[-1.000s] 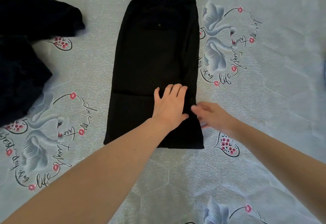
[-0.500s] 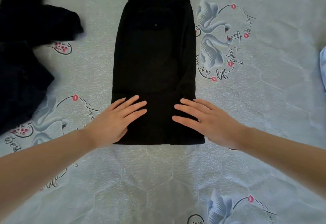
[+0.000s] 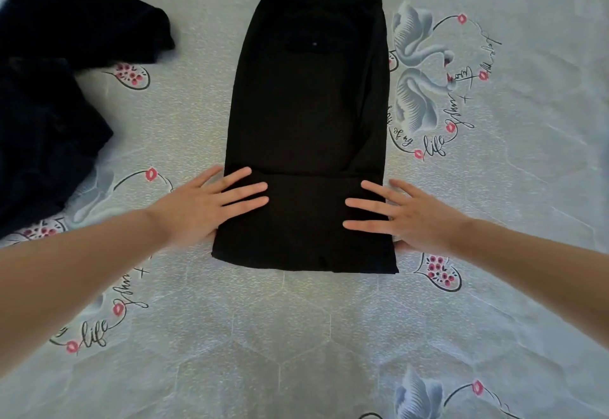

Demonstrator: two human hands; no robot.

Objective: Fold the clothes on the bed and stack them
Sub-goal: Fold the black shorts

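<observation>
Hidden / cut off / unclear

Dark clothes pile (image 3: 49,99) runs off left & top edges, so its full extent is unseen; too dark to tell how many pieces. Right hand (image 3: 415,217) thumb tucked under the black trousers (image 3: 306,115) edge, mostly hidden. Both forearms cut by frame sides. Swan print (image 3: 417,395) clipped at bottom edge. Trouser layers underneath not visible.

My one camera sits on my head, looking forward and steeply down at the bed (image 3: 329,336) from close range; its wide angle seems to bow the edges, and only my forearms enter from the lower corners
</observation>
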